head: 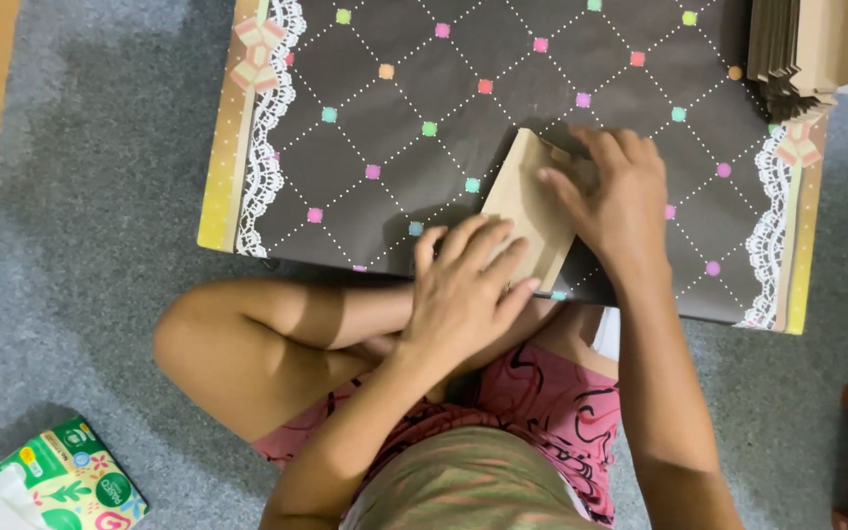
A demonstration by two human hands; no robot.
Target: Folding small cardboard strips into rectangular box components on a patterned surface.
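The person sits cross-legged on a grey carpet floor before a low tabletop that is covered with a dark brown sheet with a dotted diamond pattern and lace-like borders. Near the front edge of the tabletop, a little right of its middle, lies a folded brown paper piece. It looks like a flat paper bag or envelope, but I cannot tell which. Its long axis runs slanted, from the front edge up and away toward the far edge, leaning a little to the left.

The left hand lies flat on the near end of the paper piece, fingers spread and pressing down; its grip is open and holds nothing. The right hand rests on the right side and far end of the paper, fingers bent over its edge as if creasing or pinching it. Whether it really pinches the paper is not clear, because the fingertips hide the edge. So the paper lies between both hands and touches both; the left hand covers the near end and the right hand the far one.

At the far right corner of the tabletop stands a stack of similar brown paper pieces, well apart from the hands. On the floor at the lower left lies a green tissue pack.
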